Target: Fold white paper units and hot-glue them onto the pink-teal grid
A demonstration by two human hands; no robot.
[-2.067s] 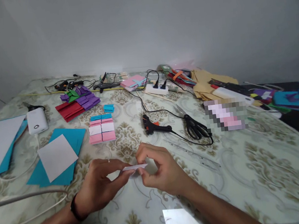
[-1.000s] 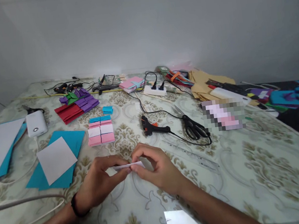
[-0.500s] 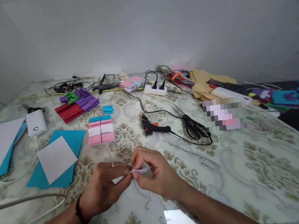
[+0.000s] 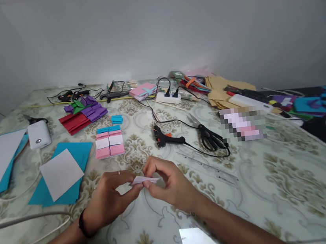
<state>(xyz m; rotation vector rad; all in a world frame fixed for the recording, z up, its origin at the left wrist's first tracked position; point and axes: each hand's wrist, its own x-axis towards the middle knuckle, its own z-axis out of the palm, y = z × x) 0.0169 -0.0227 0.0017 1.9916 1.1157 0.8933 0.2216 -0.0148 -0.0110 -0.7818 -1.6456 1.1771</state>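
Between my two hands is a small folded piece of white paper, held just above the table near its front. My left hand pinches the paper's left end between thumb and fingers. On the other side, my right hand grips it with thumb and forefinger. Its exact folds are partly covered by my fingertips. Beyond my hands lie folded pink, white and blue paper strips. To the left, a white paper square rests on blue sheets.
A black glue gun, black-handled scissors and a clear ruler lie right of centre. Red folded paper, a white power bank and a power strip stand further back. Cords cross the table.
The white paper has turned and shows more of its folded face. My left fingers have shifted slightly left along it, and the right hand has moved up a little.
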